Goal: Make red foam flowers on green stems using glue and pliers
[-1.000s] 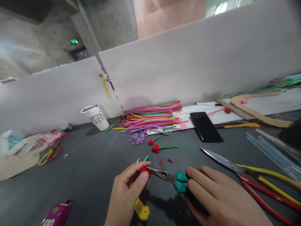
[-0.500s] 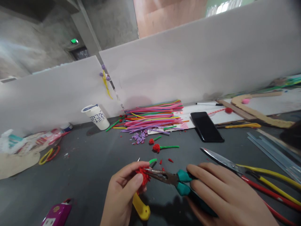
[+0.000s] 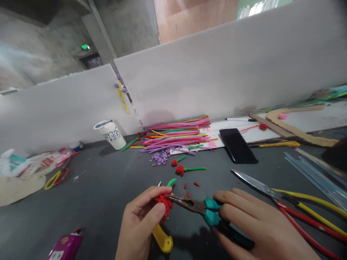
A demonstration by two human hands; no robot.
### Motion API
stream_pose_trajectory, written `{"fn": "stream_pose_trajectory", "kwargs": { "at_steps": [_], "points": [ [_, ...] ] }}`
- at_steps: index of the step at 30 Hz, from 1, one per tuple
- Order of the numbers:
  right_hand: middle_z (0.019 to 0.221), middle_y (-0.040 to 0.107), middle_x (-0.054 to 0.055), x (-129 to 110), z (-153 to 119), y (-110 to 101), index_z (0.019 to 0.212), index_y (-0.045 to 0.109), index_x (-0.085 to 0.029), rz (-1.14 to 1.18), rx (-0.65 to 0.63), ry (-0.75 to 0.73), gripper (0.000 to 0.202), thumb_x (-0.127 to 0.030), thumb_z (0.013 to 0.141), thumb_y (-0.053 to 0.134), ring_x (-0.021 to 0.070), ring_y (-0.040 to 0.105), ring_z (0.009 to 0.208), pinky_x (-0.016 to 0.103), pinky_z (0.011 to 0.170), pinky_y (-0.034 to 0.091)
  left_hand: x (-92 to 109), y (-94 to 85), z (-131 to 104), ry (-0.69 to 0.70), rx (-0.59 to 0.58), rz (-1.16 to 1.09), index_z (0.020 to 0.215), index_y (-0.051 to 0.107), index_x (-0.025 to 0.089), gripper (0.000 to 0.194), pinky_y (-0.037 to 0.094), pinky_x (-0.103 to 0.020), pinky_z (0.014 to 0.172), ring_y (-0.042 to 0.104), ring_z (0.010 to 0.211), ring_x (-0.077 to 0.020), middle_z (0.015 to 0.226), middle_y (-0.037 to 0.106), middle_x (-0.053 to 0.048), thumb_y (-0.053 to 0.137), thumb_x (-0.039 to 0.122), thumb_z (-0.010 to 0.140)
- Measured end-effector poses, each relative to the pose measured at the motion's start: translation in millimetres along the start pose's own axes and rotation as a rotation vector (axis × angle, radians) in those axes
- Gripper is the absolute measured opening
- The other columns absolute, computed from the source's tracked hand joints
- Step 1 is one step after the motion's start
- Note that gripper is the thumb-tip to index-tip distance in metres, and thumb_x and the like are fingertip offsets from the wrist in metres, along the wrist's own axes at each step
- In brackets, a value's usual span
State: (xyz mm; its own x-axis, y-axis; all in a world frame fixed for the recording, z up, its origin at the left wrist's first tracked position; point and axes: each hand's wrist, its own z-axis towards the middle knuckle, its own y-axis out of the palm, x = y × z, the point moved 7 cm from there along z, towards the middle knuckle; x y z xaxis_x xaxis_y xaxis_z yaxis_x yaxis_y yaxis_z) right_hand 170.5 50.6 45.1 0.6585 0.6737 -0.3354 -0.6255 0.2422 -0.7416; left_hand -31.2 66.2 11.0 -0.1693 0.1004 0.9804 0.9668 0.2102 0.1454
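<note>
Between the thumb and fingers of my left hand [image 3: 142, 220] is a fuzzy red flower [image 3: 165, 203], its petals facing right. A short green stem [image 3: 171, 181] shows just past my fingertips. My right hand [image 3: 249, 220] is wrapped round teal-and-black needle-nose pliers [image 3: 193, 206], whose tips touch the flower's right side. A yellow-handled tool [image 3: 163, 240] shows under my left hand, and I cannot tell whether that hand holds it too. Beyond lie a finished-looking red flower [image 3: 180, 169] with a green stem and a smaller red one [image 3: 174, 163].
Large shears [image 3: 273, 193] lie at the right, below a black phone [image 3: 238, 146]. Colored pipe cleaners [image 3: 176, 133] are stacked by the white partition [image 3: 230, 72], near purple snippets [image 3: 161, 157]. On the left are a white cup [image 3: 112, 135], small scissors [image 3: 56, 179] and a magenta object [image 3: 66, 247].
The pliers and my right hand have shifted slightly, with the tips still at the flower. The flower has turned a little, and its green stem now points more upward.
</note>
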Motion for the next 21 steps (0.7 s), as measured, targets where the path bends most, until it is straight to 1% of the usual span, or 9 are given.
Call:
{"fn": "stream_pose_trajectory", "kwargs": {
  "at_steps": [2,4,6,7,9,11,13,16,21],
  "points": [
    [0.08,0.066,-0.001,6,0,7,0.076,0.062,-0.024,0.083,-0.134,0.1,0.016,-0.009,0.079,0.057,0.014,0.063,0.072,0.024,0.065,0.05,3,-0.1,-1,0.068,-0.008,0.048,0.082,0.084,0.024,0.021,0.05,-0.023,0.06,0.06,0.067,-0.0157,0.086,0.072,-0.006,0.082,0.036,0.064],
    [0.074,0.063,-0.004,9,0,12,0.073,0.059,-0.023,0.147,-0.233,0.163,0.017,-0.007,0.079,0.059,0.011,0.061,0.066,0.02,0.059,0.048,9,0.6,-3,0.142,0.01,0.103,0.08,0.084,0.024,0.016,0.049,-0.023,0.062,0.062,0.072,-0.0172,0.086,0.072,-0.006,0.08,0.032,0.066],
    [0.069,0.061,-0.006,10,0,15,0.071,0.056,-0.023,0.189,-0.274,0.179,0.02,-0.006,0.08,0.059,0.0094,0.058,0.06,0.019,0.053,0.045,14,1.9,-4,0.193,0.04,0.152,0.078,0.084,0.025,0.013,0.049,-0.022,0.064,0.062,0.074,-0.0173,0.085,0.072,-0.005,0.077,0.028,0.067],
    [0.069,0.061,-0.006,9,0,15,0.071,0.056,-0.023,0.187,-0.252,0.169,0.02,-0.006,0.081,0.058,0.0096,0.058,0.059,0.019,0.053,0.045,15,3.0,-4,0.207,0.046,0.174,0.077,0.084,0.025,0.013,0.048,-0.022,0.065,0.062,0.075,-0.0173,0.084,0.072,-0.005,0.077,0.026,0.067],
    [0.073,0.064,-0.003,7,0,10,0.073,0.058,-0.024,0.112,-0.134,0.113,0.018,-0.007,0.081,0.056,0.0124,0.06,0.063,0.022,0.056,0.047,14,4.0,-3,0.203,0.053,0.196,0.077,0.084,0.025,0.012,0.048,-0.021,0.063,0.061,0.073,-0.0166,0.082,0.072,-0.004,0.076,0.026,0.068],
    [0.081,0.069,0.002,1,-2,5,0.075,0.06,-0.024,-0.033,-0.007,0.031,0.017,-0.01,0.082,0.053,0.0169,0.062,0.069,0.027,0.062,0.049,8,4.4,0,0.146,0.041,0.183,0.079,0.084,0.025,0.014,0.048,-0.022,0.061,0.06,0.068,-0.0154,0.079,0.071,-0.004,0.077,0.029,0.069],
    [0.086,0.071,0.004,-5,-5,3,0.076,0.06,-0.023,-0.176,0.064,-0.042,0.017,-0.011,0.083,0.05,0.02,0.061,0.073,0.032,0.065,0.047,0,4.7,2,0.051,0.022,0.137,0.083,0.084,0.024,0.018,0.049,-0.021,0.057,0.059,0.062,-0.0139,0.073,0.07,-0.004,0.078,0.034,0.068],
    [0.092,0.071,0.003,-9,-7,5,0.075,0.056,-0.023,-0.319,0.099,-0.123,0.019,-0.01,0.085,0.048,0.0214,0.057,0.074,0.034,0.063,0.041,-5,4.9,2,-0.044,0.032,0.038,0.083,0.084,0.021,0.022,0.048,-0.02,0.054,0.057,0.056,-0.0117,0.065,0.07,-0.004,0.081,0.036,0.066],
    [0.095,0.07,0.003,-7,-5,12,0.076,0.054,-0.022,-0.378,0.071,-0.221,0.02,-0.008,0.088,0.046,0.022,0.05,0.075,0.035,0.066,0.036,-1,8.5,-2,-0.104,0.035,-0.068,0.079,0.083,0.017,0.021,0.043,-0.017,0.049,0.054,0.049,-0.0089,0.057,0.068,-0.003,0.082,0.033,0.065]
  ]
}}
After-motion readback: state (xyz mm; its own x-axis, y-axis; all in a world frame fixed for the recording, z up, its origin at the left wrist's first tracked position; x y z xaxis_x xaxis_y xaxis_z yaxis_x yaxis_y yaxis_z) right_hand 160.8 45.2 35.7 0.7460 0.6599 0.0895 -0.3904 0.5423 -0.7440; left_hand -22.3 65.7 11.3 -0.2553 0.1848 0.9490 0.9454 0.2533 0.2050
